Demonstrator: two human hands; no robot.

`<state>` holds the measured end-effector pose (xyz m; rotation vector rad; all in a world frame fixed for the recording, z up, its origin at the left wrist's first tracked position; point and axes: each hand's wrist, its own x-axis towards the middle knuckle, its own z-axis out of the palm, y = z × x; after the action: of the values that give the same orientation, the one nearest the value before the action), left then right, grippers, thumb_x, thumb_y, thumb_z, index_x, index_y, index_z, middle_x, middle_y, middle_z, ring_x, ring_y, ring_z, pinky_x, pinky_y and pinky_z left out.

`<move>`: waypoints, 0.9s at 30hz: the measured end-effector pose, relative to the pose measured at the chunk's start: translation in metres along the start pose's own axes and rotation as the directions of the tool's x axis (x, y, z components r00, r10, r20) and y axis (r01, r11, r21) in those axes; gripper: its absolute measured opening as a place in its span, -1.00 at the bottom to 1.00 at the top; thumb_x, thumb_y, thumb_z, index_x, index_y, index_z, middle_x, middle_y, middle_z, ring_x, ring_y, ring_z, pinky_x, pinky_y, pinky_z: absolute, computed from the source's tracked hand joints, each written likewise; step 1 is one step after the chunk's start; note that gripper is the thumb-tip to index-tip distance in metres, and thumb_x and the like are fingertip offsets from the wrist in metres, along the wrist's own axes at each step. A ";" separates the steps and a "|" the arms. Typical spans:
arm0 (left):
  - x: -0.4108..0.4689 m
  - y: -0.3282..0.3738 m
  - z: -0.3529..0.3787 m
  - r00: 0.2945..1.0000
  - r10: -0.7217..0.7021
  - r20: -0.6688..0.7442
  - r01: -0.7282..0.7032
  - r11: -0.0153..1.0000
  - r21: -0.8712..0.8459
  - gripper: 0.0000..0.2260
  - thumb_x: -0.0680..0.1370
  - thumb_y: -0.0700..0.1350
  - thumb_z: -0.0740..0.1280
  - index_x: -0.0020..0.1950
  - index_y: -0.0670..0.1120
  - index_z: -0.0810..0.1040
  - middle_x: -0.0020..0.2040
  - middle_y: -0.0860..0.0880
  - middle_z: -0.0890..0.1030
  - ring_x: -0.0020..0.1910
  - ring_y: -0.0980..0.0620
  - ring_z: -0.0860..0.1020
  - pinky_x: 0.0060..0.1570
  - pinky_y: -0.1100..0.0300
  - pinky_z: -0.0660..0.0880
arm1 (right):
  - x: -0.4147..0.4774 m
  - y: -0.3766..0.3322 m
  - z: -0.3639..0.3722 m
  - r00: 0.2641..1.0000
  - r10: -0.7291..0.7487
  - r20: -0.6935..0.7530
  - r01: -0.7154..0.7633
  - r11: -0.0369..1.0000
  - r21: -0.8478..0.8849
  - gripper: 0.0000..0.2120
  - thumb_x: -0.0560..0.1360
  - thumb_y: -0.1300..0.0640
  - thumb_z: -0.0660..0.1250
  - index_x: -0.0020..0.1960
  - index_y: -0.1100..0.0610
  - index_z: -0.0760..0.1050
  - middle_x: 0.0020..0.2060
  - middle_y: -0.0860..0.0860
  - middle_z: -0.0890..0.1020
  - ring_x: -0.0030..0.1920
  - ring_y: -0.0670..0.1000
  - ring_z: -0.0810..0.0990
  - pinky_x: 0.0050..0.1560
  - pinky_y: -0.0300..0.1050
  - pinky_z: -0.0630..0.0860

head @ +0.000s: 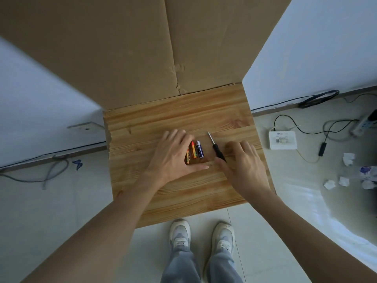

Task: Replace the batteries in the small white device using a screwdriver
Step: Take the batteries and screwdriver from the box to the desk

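Lays the left hand (173, 155) palm down on the wooden surface (183, 199), fingers straight and spread, gripping nothing. Covers with those fingers part of an orange battery (188, 158). Shows a second orange battery (193, 150) just beside it and a blue battery (200, 149) next along, all three side by side near the middle of the surface, ends toward its far and near edges.

Holds the right hand (242, 164) palm down nearer the right edge, fingers loosely bent, clasping nothing. Sets the thumb at the butt of the screwdriver (216, 147) without curling round it; cannot tell whether touching or only just beside. Has the screwdriver lying flat between the two hands, black handle toward the near right corner, metal tip toward the far edge, near the blue battery but apart from it.

Has a sheet of brown cardboard (142, 48) rising from the far edge. Stands at the near edge in white shoes (180, 234). Has on the floor past the right edge a white box (282, 140) with a dark cable, and farther right some crumpled white tissues (348, 159).
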<state>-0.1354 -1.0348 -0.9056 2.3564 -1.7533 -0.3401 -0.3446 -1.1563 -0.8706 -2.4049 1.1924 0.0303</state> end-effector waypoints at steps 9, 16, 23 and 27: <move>0.014 0.003 0.011 0.995 0.007 -0.099 -0.017 0.995 -0.097 -0.18 0.42 0.59 0.36 0.28 -0.10 0.53 0.13 -0.03 0.54 0.09 -0.01 0.48 0.19 0.00 0.48 | 0.003 0.010 0.009 0.998 -0.058 -0.016 0.058 0.997 0.046 -0.61 0.56 -0.16 0.53 0.18 0.09 0.55 -0.03 -0.04 0.63 -0.01 0.07 0.62 -0.08 -0.05 0.53; 0.015 0.003 0.014 0.992 0.045 -0.120 -0.059 0.991 -0.117 -0.19 0.43 0.54 0.43 0.32 -0.11 0.54 0.13 -0.04 0.50 0.05 0.00 0.46 0.13 0.05 0.50 | 0.010 0.009 0.019 0.989 -0.123 -0.085 0.127 0.991 0.038 -0.67 0.57 -0.13 0.54 0.09 0.07 0.53 -0.08 -0.07 0.62 -0.08 0.03 0.59 -0.11 -0.11 0.44; 0.019 0.005 0.017 0.982 0.103 -0.156 -0.128 0.978 -0.162 -0.31 0.51 0.45 0.43 0.25 -0.15 0.57 0.09 -0.06 0.50 0.06 -0.01 0.48 0.15 0.08 0.50 | 0.014 0.001 0.024 0.978 -0.160 -0.134 0.165 0.986 0.030 -0.78 0.61 0.02 0.50 0.05 0.13 0.53 -0.11 0.00 0.66 -0.11 0.11 0.65 -0.20 0.04 0.57; 0.019 0.005 0.019 0.979 0.092 -0.180 -0.126 0.974 -0.189 -0.33 0.50 0.43 0.46 0.21 -0.15 0.58 0.07 -0.05 0.50 0.05 0.01 0.48 0.13 0.09 0.51 | 0.012 0.000 0.026 0.974 -0.167 -0.152 0.173 0.985 0.028 -0.81 0.64 0.06 0.44 0.04 0.17 0.53 -0.12 0.04 0.65 -0.14 0.13 0.65 -0.27 0.08 0.60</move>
<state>-0.1400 -1.0544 -0.9235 2.0748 -1.6769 -0.2747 -0.3319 -1.1547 -0.8969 -2.5001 1.0346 -0.2296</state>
